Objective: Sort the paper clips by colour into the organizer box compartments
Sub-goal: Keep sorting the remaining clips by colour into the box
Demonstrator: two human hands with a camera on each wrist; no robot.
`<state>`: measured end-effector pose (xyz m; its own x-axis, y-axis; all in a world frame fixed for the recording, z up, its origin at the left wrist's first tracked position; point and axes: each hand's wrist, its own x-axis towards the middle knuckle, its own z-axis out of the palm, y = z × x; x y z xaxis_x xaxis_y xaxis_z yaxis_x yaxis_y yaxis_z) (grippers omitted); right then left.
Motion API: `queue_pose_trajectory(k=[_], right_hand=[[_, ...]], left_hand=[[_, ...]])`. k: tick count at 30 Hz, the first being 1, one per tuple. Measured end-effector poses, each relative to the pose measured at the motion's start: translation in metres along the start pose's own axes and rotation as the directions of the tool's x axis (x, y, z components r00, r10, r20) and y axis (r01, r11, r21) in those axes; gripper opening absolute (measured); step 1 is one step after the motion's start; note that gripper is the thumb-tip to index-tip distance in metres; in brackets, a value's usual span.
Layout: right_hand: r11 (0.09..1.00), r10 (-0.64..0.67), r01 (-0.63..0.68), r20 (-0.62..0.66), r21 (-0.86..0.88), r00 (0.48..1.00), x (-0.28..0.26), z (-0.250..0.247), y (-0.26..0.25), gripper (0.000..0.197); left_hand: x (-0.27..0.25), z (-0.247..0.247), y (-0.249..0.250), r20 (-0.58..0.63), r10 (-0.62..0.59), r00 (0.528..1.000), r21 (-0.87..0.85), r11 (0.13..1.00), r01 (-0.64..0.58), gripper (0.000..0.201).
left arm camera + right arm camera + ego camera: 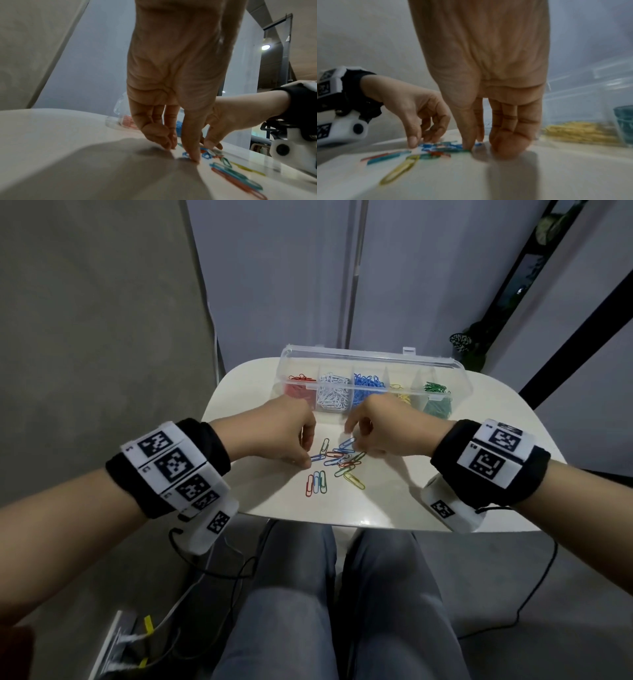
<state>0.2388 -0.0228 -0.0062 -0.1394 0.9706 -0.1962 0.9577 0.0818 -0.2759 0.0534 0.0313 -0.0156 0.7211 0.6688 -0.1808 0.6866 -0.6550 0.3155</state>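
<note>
An open clear organizer box (373,361) stands at the table's far side, with red, white, blue, yellow and green clips in separate compartments. A loose pile of mixed paper clips (342,460) lies in front of it. My left hand (306,455) is at the pile's left edge. Its thumb presses a blue clip (186,154) onto the table, and its other fingers curl loosely, apart from the thumb. My right hand (351,441) is on the pile's far right, where thumb and index finger come together on a blue clip (478,144).
Red, blue and green clips (317,482) lie side by side nearer me, and a yellow clip (354,481) sits to their right. The small white table (445,474) has rounded edges close around the work area. My knees are below its front edge.
</note>
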Motion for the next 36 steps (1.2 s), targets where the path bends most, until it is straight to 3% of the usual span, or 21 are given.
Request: queue_pose_trajectory(k=[2,7,14,21,23,26,28,30,33,36], right_hand=[[0.999,0.000,0.000,0.012,0.038,1.000,0.001,-0.001,-0.001,0.006],[1.000,-0.005,0.005,0.046,-0.002,0.999,0.003,0.003,-0.005,0.013],[0.995,-0.050,0.050,-0.004,-0.088,0.999,0.002,0.001,-0.016,0.022],[0.996,0.051,-0.056,0.060,0.076,0.997,0.003,0.003,-0.014,0.013],[0.994,0.049,-0.056,0.079,0.097,0.996,0.002,0.003,-0.013,0.012],[0.993,0.044,-0.054,0.098,0.106,0.994,-0.001,-0.001,-0.008,0.011],[0.987,0.080,-0.083,0.026,0.135,0.996,-0.004,-0.012,-0.003,0.012],[0.981,0.115,-0.093,-0.127,0.173,0.985,-0.004,-0.029,0.002,0.016],[0.978,0.123,-0.047,-0.379,0.205,0.917,0.000,-0.055,0.011,0.011],[0.967,0.162,-0.050,-0.456,0.248,0.875,0.007,-0.065,0.019,0.007]], left_hand=[[0.000,0.002,-0.001,-0.009,-0.001,1.000,-0.027,1.000,0.000,0.018],[0.003,0.003,0.004,0.026,0.017,1.000,-0.023,1.000,-0.016,0.008],[0.004,0.001,0.009,0.045,0.048,0.998,-0.023,0.999,-0.047,0.007],[0.006,-0.001,0.016,-0.005,0.142,0.990,-0.023,0.990,-0.142,0.011],[0.010,-0.004,0.018,-0.023,0.142,0.990,-0.053,0.988,-0.143,0.007],[0.016,-0.007,0.022,-0.033,0.125,0.992,-0.092,0.987,-0.128,0.018],[0.020,-0.006,0.023,-0.037,0.130,0.991,-0.093,0.987,-0.133,0.022],[0.023,-0.003,0.023,-0.028,0.130,0.991,-0.086,0.988,-0.132,0.024],[0.027,0.001,0.025,-0.018,0.143,0.990,-0.077,0.987,-0.144,0.022],[0.029,0.003,0.029,-0.013,0.149,0.989,-0.065,0.987,-0.150,0.016]])
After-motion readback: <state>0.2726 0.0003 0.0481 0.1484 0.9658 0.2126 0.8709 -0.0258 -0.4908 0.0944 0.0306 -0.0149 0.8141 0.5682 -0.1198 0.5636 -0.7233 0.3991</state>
